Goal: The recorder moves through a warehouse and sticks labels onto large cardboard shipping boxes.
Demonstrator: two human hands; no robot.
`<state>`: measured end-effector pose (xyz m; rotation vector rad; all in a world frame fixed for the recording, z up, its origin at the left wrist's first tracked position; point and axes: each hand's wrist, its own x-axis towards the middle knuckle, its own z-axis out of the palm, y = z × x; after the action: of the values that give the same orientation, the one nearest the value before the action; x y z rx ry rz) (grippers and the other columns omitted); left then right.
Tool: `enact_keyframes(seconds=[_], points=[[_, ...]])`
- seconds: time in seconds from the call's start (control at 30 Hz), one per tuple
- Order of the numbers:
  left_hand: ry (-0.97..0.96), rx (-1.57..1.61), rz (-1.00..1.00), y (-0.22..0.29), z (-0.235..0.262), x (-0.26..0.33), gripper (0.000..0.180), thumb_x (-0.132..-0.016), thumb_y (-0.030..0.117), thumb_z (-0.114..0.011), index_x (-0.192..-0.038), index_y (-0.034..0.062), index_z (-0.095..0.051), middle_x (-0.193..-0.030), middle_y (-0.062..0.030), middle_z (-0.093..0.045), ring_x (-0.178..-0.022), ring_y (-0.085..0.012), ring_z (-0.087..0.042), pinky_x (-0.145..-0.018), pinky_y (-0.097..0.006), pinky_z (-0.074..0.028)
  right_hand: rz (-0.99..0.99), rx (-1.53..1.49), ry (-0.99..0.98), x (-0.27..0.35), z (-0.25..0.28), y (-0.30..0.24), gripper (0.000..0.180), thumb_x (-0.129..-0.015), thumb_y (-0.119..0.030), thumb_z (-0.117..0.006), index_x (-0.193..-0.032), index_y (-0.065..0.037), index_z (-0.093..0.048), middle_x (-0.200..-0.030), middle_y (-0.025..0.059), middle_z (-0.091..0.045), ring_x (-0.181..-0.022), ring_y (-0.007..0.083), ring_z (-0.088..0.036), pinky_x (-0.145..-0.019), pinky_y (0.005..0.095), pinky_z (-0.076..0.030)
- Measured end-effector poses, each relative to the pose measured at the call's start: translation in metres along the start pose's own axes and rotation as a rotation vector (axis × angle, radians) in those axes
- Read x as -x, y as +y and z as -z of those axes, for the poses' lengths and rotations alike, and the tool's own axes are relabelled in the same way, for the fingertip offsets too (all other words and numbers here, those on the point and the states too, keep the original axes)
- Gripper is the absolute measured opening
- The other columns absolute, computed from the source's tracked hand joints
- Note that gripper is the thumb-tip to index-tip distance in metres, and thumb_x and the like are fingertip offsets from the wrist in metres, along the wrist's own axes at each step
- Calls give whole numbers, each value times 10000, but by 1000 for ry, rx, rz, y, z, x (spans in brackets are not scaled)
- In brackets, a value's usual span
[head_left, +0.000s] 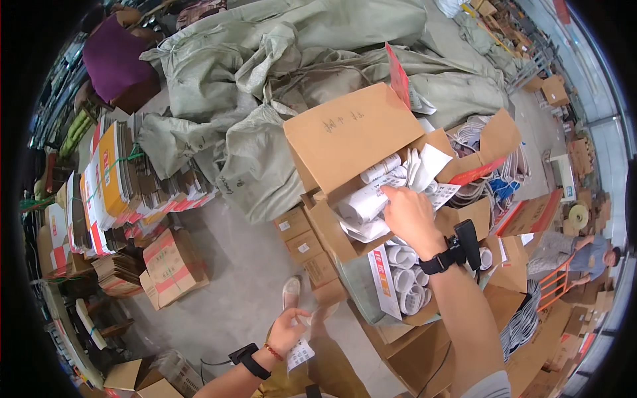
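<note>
Right fingers [393, 195], half-curled, grip unclear, overlap the white paper roll [361, 207] at their left.

Grey floor [232, 265]: brown carton [176, 264], pale green sacks [259, 172].

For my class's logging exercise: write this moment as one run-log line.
left hand: holding paper slip | right hand: at paper roll in open carton | nearby: grey-green sacks

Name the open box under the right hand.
The cardboard box with the big raised flap: the right hand is over its papers, not over the neighbouring box whose rolls show their open ends.
</note>
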<state>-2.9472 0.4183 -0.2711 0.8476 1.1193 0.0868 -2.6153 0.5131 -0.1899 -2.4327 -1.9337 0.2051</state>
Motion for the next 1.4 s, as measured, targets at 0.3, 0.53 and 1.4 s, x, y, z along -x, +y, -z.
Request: enact_keyframes(seconds=[0.3,0.53,1.4], points=[[32,23,110,-3,6,-7,156,-825,80,-550,-973,52,-587,-740,40,-454,-658,-41,-451,-559,-188,-360,-107,-511,289,30,11,-11,294,-765,-16,-528,-1051,-34,-591,-814,137,-613,-645,254,-590,-603,344,-467],[17,81,15,16,9,-2,166,-879,179,-531,-988,64,-580,-748,56,-438,-699,-35,-386,-628,-185,-324,-478,-797,784,158,-10,59,149,-856,-51,-532,-971,16,-598,-766,-17,-580,-651,60,-493,-569,229,-413],[-67,-371,-176,17,-60,8,174,-780,131,-619,-924,33,-610,-836,-39,-614,-786,-108,-549,-712,-254,-446,-758,-413,194,276,-107,49,146,-760,-39,-497,-843,-62,-615,-912,188,-590,-858,358,-575,-755,430,-461]])
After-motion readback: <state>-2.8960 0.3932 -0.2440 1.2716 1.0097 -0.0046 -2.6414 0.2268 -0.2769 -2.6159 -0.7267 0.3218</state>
